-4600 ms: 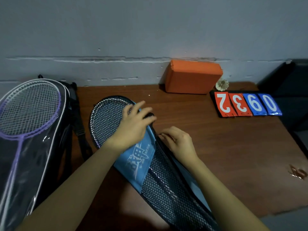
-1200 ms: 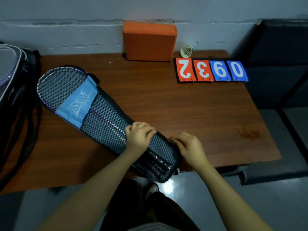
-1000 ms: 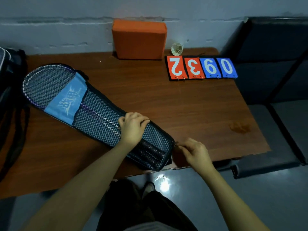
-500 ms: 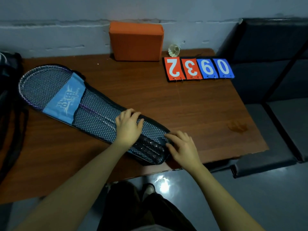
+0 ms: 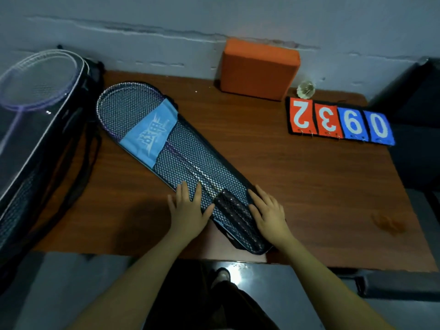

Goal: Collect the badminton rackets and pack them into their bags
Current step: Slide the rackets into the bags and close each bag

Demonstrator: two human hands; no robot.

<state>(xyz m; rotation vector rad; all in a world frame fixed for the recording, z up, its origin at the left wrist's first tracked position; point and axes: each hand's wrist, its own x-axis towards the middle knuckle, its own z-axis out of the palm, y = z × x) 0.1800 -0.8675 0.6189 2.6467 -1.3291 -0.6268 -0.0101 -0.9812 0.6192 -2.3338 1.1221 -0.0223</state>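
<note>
A black mesh racket bag (image 5: 190, 160) with a light-blue printed band lies diagonally on the brown table (image 5: 297, 177). A racket head and a dark handle (image 5: 232, 206) show through the mesh. My left hand (image 5: 189, 210) lies flat with straight fingers on the bag's left edge near its lower end. My right hand (image 5: 269, 215) lies flat on the bag's right edge, beside the handle. At the far left a second, larger black bag (image 5: 40, 144) with a clear panel shows a purple racket (image 5: 35, 84) inside.
An orange block (image 5: 258, 67) leans against the wall at the back. A shuttlecock (image 5: 306, 89) and a row of red and blue number cards (image 5: 339, 122) lie at the back right. A dark seat (image 5: 419, 129) stands to the right of the table.
My left hand has slid from the top of the bag to its left edge. My right hand has come up onto the bag's right edge. The view has swung left, showing the larger bag again.
</note>
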